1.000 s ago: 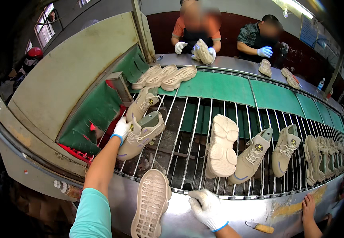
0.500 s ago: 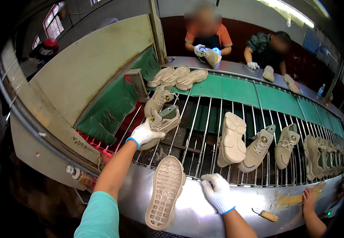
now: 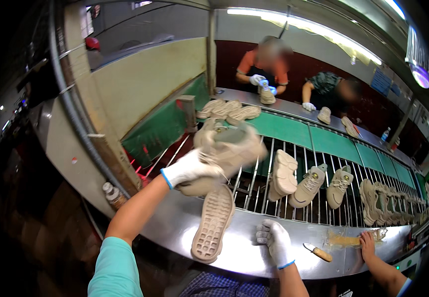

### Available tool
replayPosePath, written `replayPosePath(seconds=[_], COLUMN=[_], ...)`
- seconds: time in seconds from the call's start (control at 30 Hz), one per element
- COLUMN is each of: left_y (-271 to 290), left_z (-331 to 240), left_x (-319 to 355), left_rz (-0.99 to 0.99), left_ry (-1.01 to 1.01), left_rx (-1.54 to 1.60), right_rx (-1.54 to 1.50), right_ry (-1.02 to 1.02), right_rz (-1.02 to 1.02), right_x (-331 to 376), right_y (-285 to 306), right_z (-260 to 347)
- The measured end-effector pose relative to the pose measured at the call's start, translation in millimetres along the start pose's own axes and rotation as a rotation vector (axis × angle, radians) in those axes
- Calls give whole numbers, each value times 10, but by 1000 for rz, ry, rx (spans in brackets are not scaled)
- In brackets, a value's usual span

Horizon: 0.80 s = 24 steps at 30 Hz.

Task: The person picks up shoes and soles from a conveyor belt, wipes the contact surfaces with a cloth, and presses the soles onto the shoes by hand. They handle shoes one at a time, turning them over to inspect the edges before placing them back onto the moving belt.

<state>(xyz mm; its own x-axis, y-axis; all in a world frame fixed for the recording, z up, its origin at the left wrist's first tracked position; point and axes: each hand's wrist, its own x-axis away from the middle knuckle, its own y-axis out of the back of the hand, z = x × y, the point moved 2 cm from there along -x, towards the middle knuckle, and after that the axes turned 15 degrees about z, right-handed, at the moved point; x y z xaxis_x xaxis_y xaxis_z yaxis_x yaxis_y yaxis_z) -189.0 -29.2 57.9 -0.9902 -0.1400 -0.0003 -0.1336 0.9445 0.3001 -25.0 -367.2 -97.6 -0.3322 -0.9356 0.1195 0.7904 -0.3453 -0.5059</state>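
The left hand (image 3: pixel 194 169), in a white glove with a blue cuff, has its fingers closed on a beige shoe (image 3: pixel 237 151), which is blurred and extends to their right. The right hand (image 3: pixel 277 242), likewise gloved, lies to the right of and nearer than the left fingers; its own fingers are loosely bent and free, above or on the metal table (image 3: pixel 165 222), contact being impossible to tell. Between the two sets of fingers, a beige sole (image 3: pixel 213 223) lies on the table, its gridded face up. To the right of the right fingers lies a knife (image 3: pixel 318 252) with a wooden handle, and farther right another person's hand (image 3: pixel 367 240) rests at the table. Beyond the right fingers, on metal bars, stand an upended shoe (image 3: pixel 283 173), sole showing, and two laced shoes (image 3: pixel 308 186). Farther beyond the left fingers, three soles (image 3: pixel 222 109) lie side by side; farthest out, a co-worker in orange sleeves holds a shoe in both gloved hands
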Motion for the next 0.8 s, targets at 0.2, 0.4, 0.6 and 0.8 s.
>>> replayPosePath(seconds=[0.2,0.4,0.6,0.8], left_y=[-781,-557,-504,-1128], left_z=[-1031,583,1761,631], left_x=[351,338,-107,15], left_rz=[47,-283,-301,112], left_ry=[-392,225,457,-25], left_rx=[-901,-640,-477,724], right_rx=[-565,-540,-550,-454], right_ry=[-52,-77,-125,-41], right_rz=[200,-149,-251,-317], right_x=[720,1941,2332,1990], right_y=[-475,-146,-163,-85], right_z=[204,-763,-1245,-1477])
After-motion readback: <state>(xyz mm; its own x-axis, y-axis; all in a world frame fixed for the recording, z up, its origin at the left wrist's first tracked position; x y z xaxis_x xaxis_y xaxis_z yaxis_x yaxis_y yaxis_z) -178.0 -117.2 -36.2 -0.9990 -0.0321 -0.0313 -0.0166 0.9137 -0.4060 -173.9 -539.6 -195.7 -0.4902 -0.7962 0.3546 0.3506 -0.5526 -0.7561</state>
